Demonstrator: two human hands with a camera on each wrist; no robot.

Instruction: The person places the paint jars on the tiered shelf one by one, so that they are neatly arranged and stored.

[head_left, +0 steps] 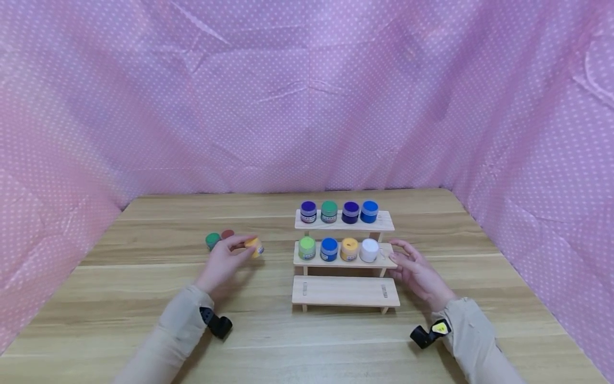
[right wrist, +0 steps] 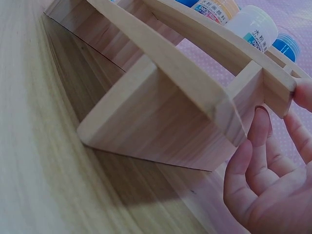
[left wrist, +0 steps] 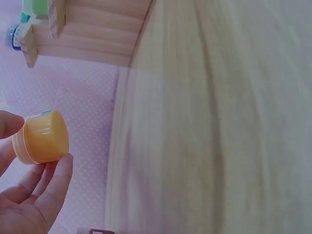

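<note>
Pinched between the thumb and fingers of my left hand [head_left: 224, 265] is an orange-yellow paint jar [head_left: 255, 247], tilted and held above the table. In the left wrist view this jar [left wrist: 47, 138] lies on its side in the fingers. My right hand [head_left: 418, 274] grips the right end of the middle step of a three-step wooden rack [head_left: 345, 291], as the right wrist view also shows, thumb over fingers. Purple and blue jars and a green jar [head_left: 329, 212] line the top step. A light green, a blue, a yellow and a white jar [head_left: 369, 250] stand on the middle step.
Left of the left hand, a green-lidded jar [head_left: 213, 241] and a reddish-brown-lidded jar [head_left: 227, 233] stand on the wooden table [head_left: 268, 341]. The rack's lowest step shows bare wood. A pink dotted cloth [head_left: 307, 106] hangs behind and along the sides.
</note>
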